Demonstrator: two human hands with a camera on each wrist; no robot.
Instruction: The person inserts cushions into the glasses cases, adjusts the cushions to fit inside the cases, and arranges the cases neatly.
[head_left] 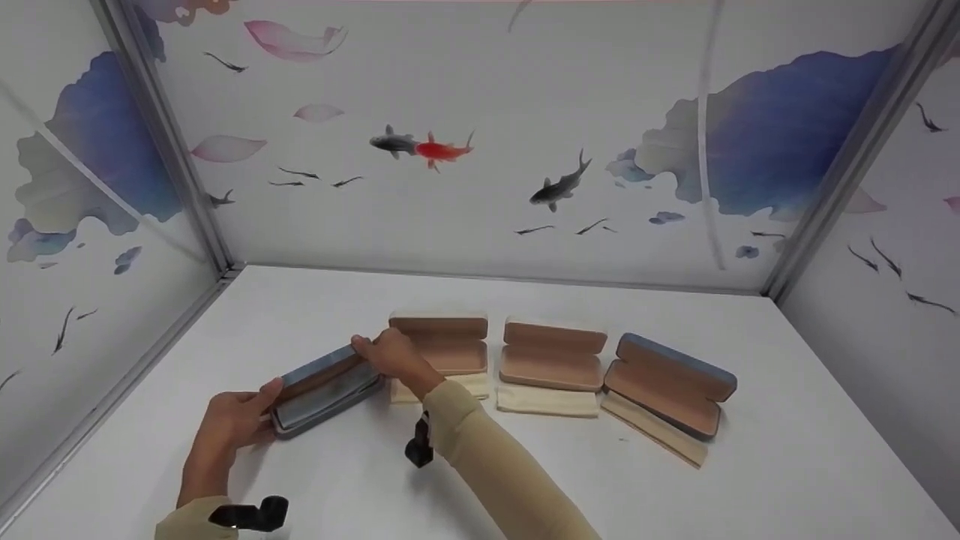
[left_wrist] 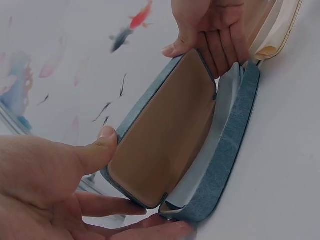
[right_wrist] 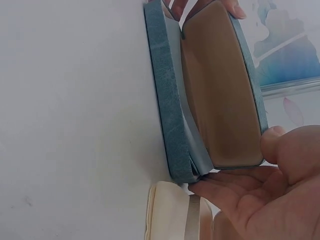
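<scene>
While your left hand grips the half-open blue case, your right hand grips its other end.
Blue cloth lies inside.

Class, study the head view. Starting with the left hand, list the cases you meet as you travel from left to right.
Left hand → partly open blue case → first pale-edged case → second pale-edged case → wide-open blue case.

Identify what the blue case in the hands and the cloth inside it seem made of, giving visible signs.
Blue case: perhaps imitation or real leather, matt, since its outside shows fine mottled grain.
Cloth: probably thin, smooth fabric, because it lies folded in layers; fibre unclear.
</scene>
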